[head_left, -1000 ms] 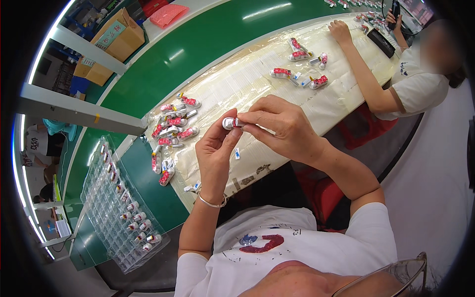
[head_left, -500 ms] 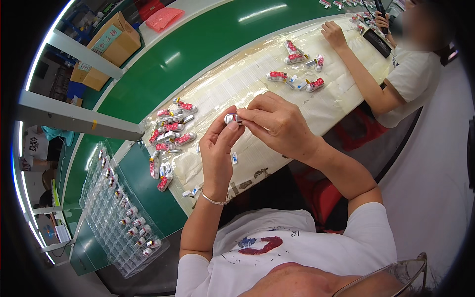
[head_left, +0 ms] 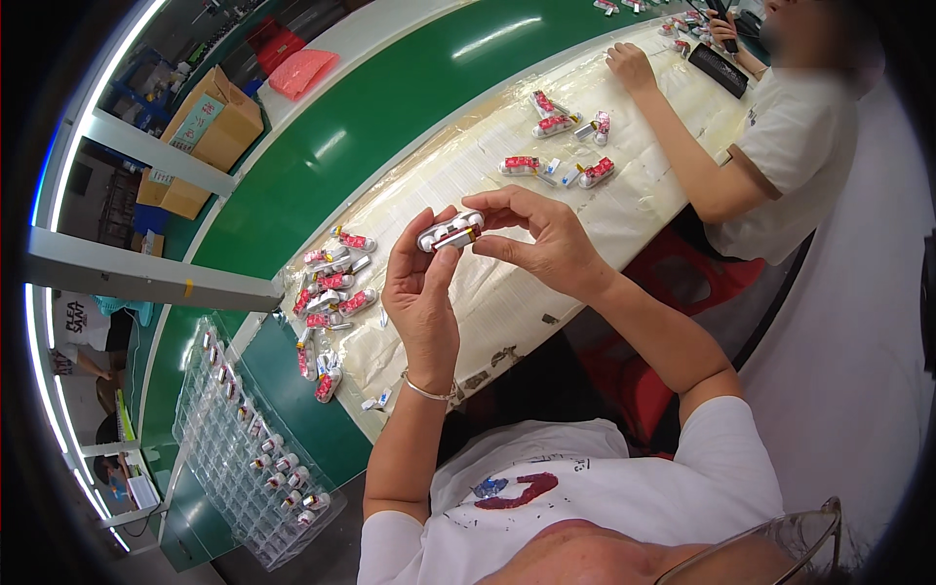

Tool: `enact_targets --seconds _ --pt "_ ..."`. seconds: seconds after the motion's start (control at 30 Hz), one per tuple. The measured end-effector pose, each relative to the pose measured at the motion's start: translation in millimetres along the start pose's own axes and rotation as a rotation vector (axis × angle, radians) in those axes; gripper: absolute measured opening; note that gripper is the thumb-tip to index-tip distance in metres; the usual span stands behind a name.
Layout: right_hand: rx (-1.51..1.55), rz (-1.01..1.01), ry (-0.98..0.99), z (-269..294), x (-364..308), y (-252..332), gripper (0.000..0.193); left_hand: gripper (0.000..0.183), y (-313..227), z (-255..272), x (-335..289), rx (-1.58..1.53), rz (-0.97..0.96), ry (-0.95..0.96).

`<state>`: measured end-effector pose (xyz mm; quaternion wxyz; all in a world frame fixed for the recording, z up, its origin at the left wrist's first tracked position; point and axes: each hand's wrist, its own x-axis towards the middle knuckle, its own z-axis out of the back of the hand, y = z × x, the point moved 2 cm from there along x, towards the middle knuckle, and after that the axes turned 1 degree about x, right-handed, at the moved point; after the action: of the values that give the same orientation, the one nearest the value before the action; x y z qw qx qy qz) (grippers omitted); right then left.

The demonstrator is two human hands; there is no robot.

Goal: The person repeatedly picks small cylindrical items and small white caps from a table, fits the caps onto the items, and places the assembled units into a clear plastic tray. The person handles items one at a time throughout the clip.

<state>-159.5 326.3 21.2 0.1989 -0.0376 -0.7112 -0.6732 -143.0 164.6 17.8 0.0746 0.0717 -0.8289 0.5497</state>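
Observation:
Both my hands hold one small electronic assembly (head_left: 451, 232) above the paper-covered table. It has a long grey-white shell with rounded white parts, a silver block along its near side and a bit of red at its right end. My left hand (head_left: 419, 292) grips its left part, thumb below and fingers behind. The fingers of my right hand (head_left: 546, 239) pinch its right end. On the table left of my hands lies a cluster of similar assemblies (head_left: 331, 282) with red circuit boards and silver blocks. Small blue-and-white pieces (head_left: 376, 401) lie near the table's front edge.
A clear plastic tray (head_left: 219, 458) at lower left holds several small white assemblies in its pockets. More red-board units (head_left: 520, 166) lie farther right. A co-worker's arm (head_left: 673, 136) rests on the table at right, by a black box (head_left: 718, 70). A metal post (head_left: 146, 268) stands at left.
The assembly has been turned from a short end-on look to lengthwise, showing its white parts and silver block. My right fingers have spread around its end. The whole view has shifted slightly.

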Motion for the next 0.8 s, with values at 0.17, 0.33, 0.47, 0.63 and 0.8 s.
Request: enact_targets --seconds 0.17,0.33,0.47,0.63,0.8 --pt "0.246 -0.124 0.017 -1 -1 -9 0.042 0.038 3 -1 -2 0.019 -0.015 -0.002" --pt "0.353 -0.123 -0.039 -7 -4 -13 0.041 0.034 3 -2 -2 -0.068 0.027 -0.016" --pt "0.302 -0.063 -0.064 -12 -2 -14 0.039 0.027 1 2 2 -0.164 0.096 -0.039" --pt "0.223 -0.073 -0.047 -18 0 -11 0.04 0.026 -3 9 5 -0.306 0.227 -0.13" --pt "0.187 -0.049 -0.095 -25 -1 -10 0.038 0.03 -6 15 6 -0.358 0.326 -0.155"
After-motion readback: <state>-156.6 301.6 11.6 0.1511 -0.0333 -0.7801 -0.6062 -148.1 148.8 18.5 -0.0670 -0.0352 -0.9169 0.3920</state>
